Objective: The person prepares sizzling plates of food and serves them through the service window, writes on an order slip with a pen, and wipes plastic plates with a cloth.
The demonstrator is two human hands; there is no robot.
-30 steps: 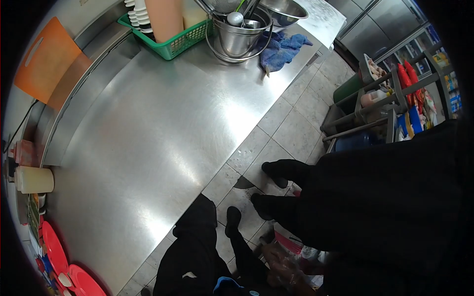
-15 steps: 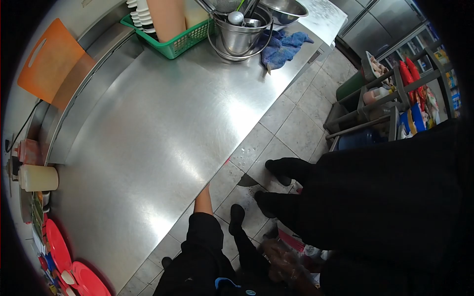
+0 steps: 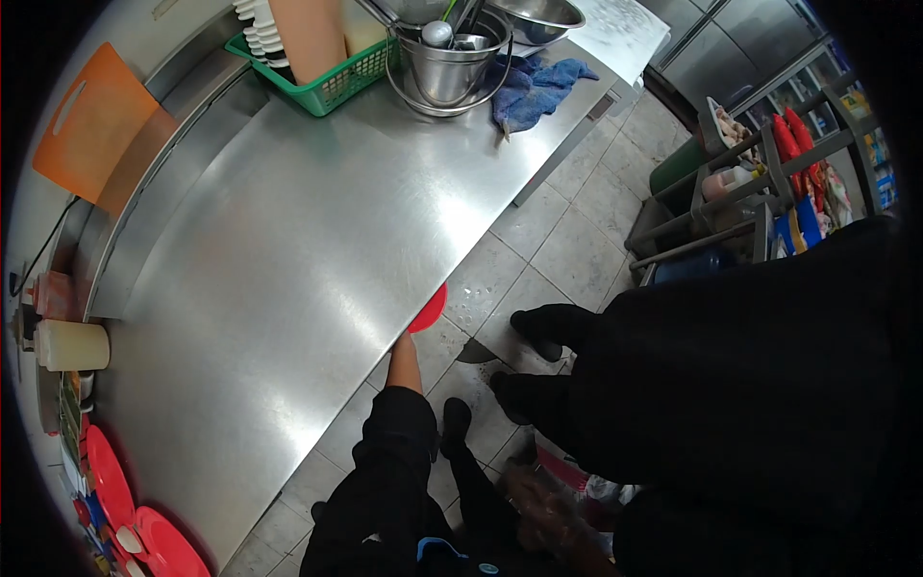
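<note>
My left hand reaches in at the front edge of the steel table, its fingers mostly hidden beneath the tabletop. It is at the near rim of a red plate and appears to grip it. Only a rounded part of this plate sticks out past the table edge; the rest is covered. A black sleeve is pushed up my left forearm. I do not see my right hand.
A person in black stands close on the right; a dark gloved hand shows low down. Atop the table are a steel bucket of utensils, a blue cloth, a green basket and red plates. A loaded rack stands right.
More of the red plate now shows beyond the table edge. My left forearm has shifted upward in the view, and the camera view has shifted slightly.
</note>
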